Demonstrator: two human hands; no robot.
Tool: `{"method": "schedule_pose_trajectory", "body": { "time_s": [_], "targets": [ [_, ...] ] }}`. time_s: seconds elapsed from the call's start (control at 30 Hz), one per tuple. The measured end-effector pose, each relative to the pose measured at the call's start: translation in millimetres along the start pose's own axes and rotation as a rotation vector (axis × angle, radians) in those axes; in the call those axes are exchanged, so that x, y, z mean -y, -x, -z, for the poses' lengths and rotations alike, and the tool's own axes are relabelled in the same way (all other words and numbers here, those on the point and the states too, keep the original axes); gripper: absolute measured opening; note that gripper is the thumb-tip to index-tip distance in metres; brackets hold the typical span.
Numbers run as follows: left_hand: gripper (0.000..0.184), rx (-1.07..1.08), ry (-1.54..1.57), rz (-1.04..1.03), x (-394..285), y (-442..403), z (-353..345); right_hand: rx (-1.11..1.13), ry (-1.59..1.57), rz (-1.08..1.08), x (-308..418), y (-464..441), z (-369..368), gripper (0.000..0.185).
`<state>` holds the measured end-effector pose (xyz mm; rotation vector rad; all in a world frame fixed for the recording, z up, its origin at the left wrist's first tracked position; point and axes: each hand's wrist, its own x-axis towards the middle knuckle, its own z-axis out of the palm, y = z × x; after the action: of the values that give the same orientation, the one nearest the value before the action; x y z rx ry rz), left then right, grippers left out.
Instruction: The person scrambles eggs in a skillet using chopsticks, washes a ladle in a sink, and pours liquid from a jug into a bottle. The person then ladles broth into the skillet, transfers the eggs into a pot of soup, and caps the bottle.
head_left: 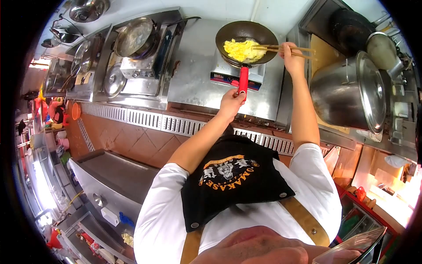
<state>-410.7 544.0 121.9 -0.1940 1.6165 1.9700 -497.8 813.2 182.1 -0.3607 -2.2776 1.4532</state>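
A dark wok (239,31) with a red handle (244,79) sits on a portable gas stove (215,76). Yellow scrambled egg (239,49) lies in the bottom of the wok. My left hand (231,104) is closed around the end of the red handle. In my right hand (291,57) is a pair of long wooden chopsticks (272,48), held to the right of the wok. Their tips reach over the rim and touch the egg or lie just above it.
A large steel stockpot (347,94) with a lid stands on the right. To the left, another pan (134,37) rests on a second stove (136,70), beside a round lid (115,80). A steel counter (193,57) runs between the stoves. Behind me is a steel unit (118,171).
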Motion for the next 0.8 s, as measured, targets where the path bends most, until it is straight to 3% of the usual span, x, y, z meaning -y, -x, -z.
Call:
{"method": "schedule_pose_trajectory", "body": {
  "time_s": [0.13, 0.27, 0.33, 0.4, 0.53, 0.63, 0.8],
  "targets": [
    [0.029, -0.041, -0.126, -0.027, 21, -14, 10, -0.036, -0.072, 0.068, 2, 7, -16, 0.024],
    [0.029, -0.051, -0.109, -0.083, 26, -18, 20, -0.035, -0.174, 0.011, 31, 17, -19, 0.023],
    [0.027, -0.083, -0.251, -0.078, 26, -16, 19, -0.025, -0.244, -0.004, 31, 21, -34, 0.023],
    [0.026, -0.092, -0.261, -0.086, 32, -20, 19, 0.136, -0.109, 0.021, 5, 16, -54, 0.020],
    [0.026, -0.122, -0.215, -0.094, 19, -15, 13, 0.032, 0.153, 0.031, 12, 17, -21, 0.019],
    [0.027, -0.167, -0.428, -0.099, 41, -27, 26, -0.002, 0.026, -0.055, 34, 18, 7, 0.022],
    [0.031, -0.127, -0.411, -0.093, 24, -26, 30, -0.134, 0.149, -0.008, 15, 3, 17, 0.021]
  ]
}}
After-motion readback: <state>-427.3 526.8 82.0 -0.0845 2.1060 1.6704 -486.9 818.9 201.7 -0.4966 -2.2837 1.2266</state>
